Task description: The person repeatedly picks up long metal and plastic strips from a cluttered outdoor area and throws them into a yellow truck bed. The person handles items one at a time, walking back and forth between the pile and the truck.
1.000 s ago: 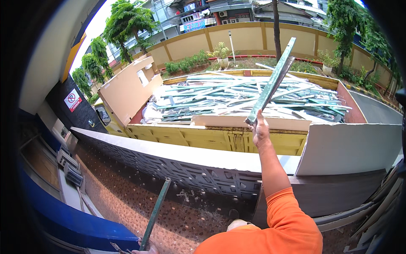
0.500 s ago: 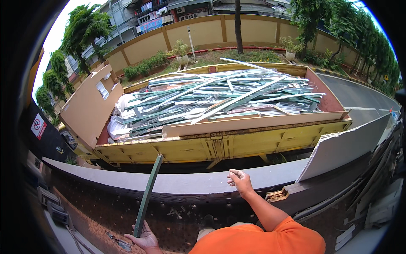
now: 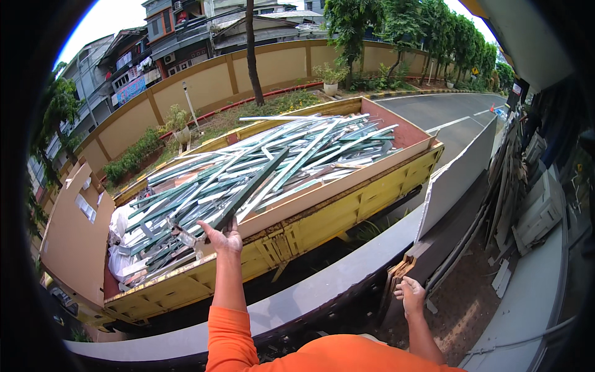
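Far left: a tan flat panel (image 3: 74,248) standing against the end of the truck bed, with white sacks (image 3: 121,239) packed just beside it.

Centre left: a yellow truck bed (image 3: 310,226) parked below a grey ledge (image 3: 347,273), loaded with a heap of long green-and-white metal strips (image 3: 266,164) lying roughly lengthwise, overlapping, some ends projecting past the sideboard.

Left hand (image 3: 222,237): raised on an outstretched arm in an orange sleeve (image 3: 232,338), palm up, fingers spread and open, closed on nothing. One dark green strip (image 3: 251,186) directly above the palm, near end at the fingertips, far end angled up and away over the heap. Contact between fingertips and strip end: cannot tell.

Centre right: a large grey-white board (image 3: 455,177) set on edge, leaning along the ledge beside the rear corner of the truck.

Right hand (image 3: 410,294): held low, near the inner side of the ledge, fingers loosely curled, half open, gripping nothing. Brown layered board edges (image 3: 396,273) just beside the fingertips.

Far right: stacked panels and frames (image 3: 514,186) leaning upright, pale boxed units (image 3: 539,208) beyond, brown ground (image 3: 468,297) below.

Background: a tan perimeter wall (image 3: 273,68), trees, a curving road (image 3: 446,108).
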### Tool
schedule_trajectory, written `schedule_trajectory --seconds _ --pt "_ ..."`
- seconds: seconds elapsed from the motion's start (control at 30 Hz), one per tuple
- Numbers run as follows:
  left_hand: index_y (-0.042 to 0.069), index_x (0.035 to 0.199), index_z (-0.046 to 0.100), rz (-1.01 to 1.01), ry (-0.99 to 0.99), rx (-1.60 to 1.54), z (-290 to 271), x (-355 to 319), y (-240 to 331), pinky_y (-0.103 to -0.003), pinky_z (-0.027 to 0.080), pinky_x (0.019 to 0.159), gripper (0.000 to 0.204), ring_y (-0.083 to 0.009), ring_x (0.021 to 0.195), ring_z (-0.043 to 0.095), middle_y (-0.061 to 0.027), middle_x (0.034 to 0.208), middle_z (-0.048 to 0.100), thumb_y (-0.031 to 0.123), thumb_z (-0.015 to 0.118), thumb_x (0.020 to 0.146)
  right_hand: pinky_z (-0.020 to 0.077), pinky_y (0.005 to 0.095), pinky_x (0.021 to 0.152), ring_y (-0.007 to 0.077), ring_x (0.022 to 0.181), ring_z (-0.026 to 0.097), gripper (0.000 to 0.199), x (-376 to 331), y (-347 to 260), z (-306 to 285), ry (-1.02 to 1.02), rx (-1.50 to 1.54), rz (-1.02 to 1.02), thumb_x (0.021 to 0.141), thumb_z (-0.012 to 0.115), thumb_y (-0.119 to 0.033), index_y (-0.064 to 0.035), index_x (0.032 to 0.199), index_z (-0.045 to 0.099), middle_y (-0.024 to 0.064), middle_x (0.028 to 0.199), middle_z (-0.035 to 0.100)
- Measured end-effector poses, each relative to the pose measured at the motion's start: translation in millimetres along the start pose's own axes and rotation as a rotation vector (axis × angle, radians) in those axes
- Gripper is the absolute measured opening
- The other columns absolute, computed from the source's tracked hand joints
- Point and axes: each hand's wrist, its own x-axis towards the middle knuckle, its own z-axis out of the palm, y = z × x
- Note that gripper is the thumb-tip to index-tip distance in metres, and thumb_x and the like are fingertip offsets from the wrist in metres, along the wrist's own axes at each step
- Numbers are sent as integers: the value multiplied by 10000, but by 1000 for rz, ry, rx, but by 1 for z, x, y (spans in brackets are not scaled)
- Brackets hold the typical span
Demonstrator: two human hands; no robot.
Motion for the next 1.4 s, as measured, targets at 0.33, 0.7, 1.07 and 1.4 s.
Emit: schedule_trajectory --seconds 0.33,0.7,1.07,1.4 --pt "53 1601 176 -983 -740 632 10 -89 -224 -465 486 1061 876 -375 1344 513 -266 1498 451 446 656 982 509 243 567 110 658 654 352 -132 63 -108 365 -224 68 966 651 -146 73 1238 611 90 871 702" --pt "24 1572 298 -1630 -1062 965 -121 -368 -225 -409 491 1063 781 -226 1255 580 -122 1388 569 417 652 997 558 345 626 221 732 709 289 -312 298 -323 500 -649 713 885 664 -118 77 1099 680 154 903 718" --pt "-73 1515 363 -1403 -1057 1484 -187 -547 -285 -391 555 942 800 -295 1143 673 -187 1328 641 332 744 939 560 431 784 333 884 719 474 -431 388 -482 465 -598 880 808 716 -261 50 1164 676 215 1013 729" --pt "-48 1354 590 -853 -1414 2543 -324 -454 -282 -339 579 875 835 -249 1014 736 -159 1163 734 571 743 815 580 397 739 303 815 740 507 -366 383 -587 760 -72 699 834 729 -239 32 1252 637 179 1004 750"
